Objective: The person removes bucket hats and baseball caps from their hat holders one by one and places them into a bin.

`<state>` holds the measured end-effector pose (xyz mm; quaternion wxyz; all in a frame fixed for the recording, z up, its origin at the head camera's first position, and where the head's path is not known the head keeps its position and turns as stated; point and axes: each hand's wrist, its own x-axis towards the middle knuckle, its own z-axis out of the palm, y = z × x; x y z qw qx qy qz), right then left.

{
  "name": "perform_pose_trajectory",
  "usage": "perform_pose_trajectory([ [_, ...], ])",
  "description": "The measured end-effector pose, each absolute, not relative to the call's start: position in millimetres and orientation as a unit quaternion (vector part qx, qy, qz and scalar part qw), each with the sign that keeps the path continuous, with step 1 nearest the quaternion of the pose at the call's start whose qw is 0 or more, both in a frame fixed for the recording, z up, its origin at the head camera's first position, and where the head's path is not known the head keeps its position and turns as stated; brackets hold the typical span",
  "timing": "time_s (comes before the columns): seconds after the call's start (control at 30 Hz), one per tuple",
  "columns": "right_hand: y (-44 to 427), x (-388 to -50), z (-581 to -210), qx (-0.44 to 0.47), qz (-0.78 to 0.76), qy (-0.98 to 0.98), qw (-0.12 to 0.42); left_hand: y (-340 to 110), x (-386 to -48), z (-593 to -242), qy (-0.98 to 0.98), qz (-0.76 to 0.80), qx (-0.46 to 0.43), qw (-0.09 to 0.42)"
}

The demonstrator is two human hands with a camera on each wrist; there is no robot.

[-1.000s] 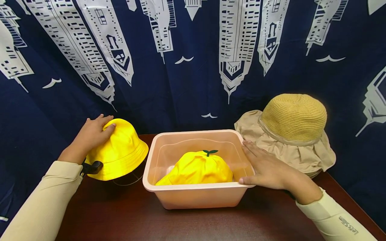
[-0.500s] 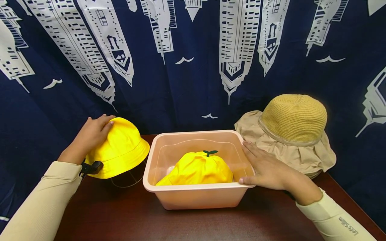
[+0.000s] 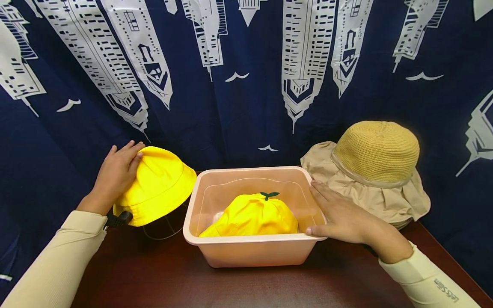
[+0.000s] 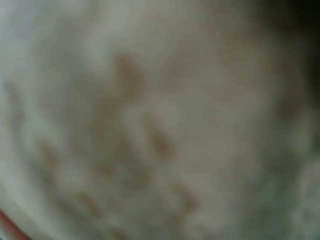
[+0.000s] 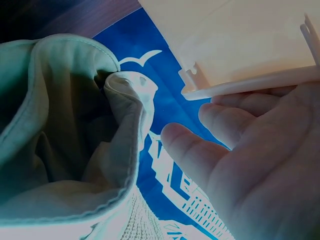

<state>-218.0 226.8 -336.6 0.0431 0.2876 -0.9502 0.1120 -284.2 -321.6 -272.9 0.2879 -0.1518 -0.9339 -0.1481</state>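
Nearby, a straw hat (image 3: 375, 150) sat right of the pink tub (image 3: 256, 254), which, holding a yellow cap (image 3: 252, 216), stood between the left hand (image 3: 115, 173), gripping a tilted yellow hat (image 3: 163, 182) above a wire frame (image 3: 159, 239), and the right hand (image 3: 343, 214), its fingers straight against the rim.

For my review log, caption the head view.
Left hand on a yellow bucket hat, right hand on a peach tub holding a sprout-topped yellow hat.

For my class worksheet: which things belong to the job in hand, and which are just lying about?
Likely in the job:
yellow bucket hat
pink tub
sprout-topped yellow hat, inside

Apparently just nearby:
straw-crowned sun hat
skyline-print cloth
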Motion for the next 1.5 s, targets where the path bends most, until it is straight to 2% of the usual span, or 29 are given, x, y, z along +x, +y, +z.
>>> perform_pose_trajectory([
  [0.53,227,-217,-339,0.286,0.115,-0.950,0.041,-330,-284,-278,-0.887,-0.221,-0.139,0.380],
  [1.0,227,-218,-339,0.288,0.121,-0.949,0.043,-342,-277,-285,-0.885,-0.243,-0.096,0.385],
  [1.5,227,-218,-337,0.285,0.117,-0.951,0.039,-341,-276,-283,-0.834,-0.297,-0.093,0.455],
])
